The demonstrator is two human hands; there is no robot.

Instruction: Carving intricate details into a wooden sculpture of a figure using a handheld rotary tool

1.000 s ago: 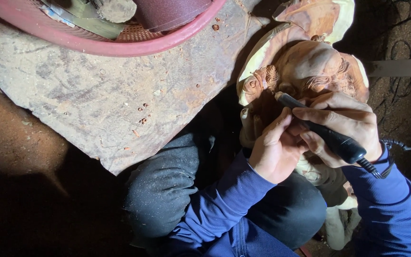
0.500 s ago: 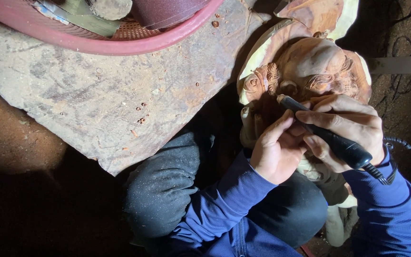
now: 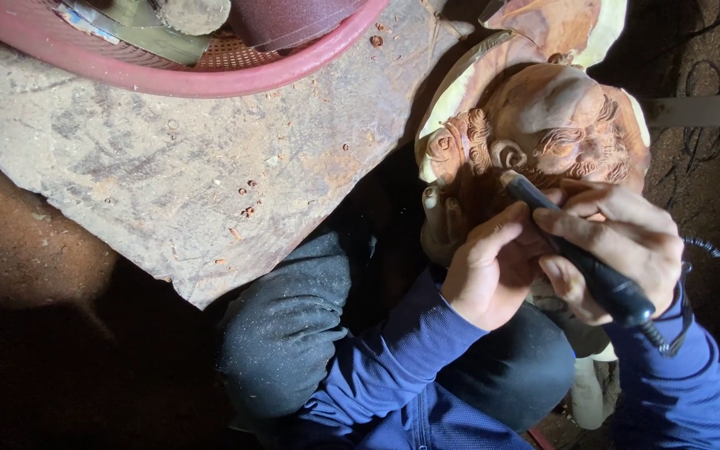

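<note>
R hand (image 3: 618,246) wrapped tight round a black corded rotary tool (image 3: 581,258), pen-style grip; tool long axis runs diagonally from lower R, where cable exits near wrist, up-left to tip. Tip sits on the wooden carved head (image 3: 543,125), just below the ear curl, beard area. L hand (image 3: 489,271) curled, not holding anything separate, fingers (image 3: 502,233) pressed vs carving's lower side & touching tool shaft, looks like a brace. Carving lies straight ahead/above both hands, face turned R, propped btwn knees; R hand nearer the worked spot, L just beside & slightly lower. Blue sleeves, dark dusty trousers. Left of carving: flat stone slab worktop (image 3: 168,158) w/ wood chips, pink plastic basket (image 3: 210,79) on its far edge holding sandpaper rolls & bits. Dirt floor dark, detail can't tell
</note>
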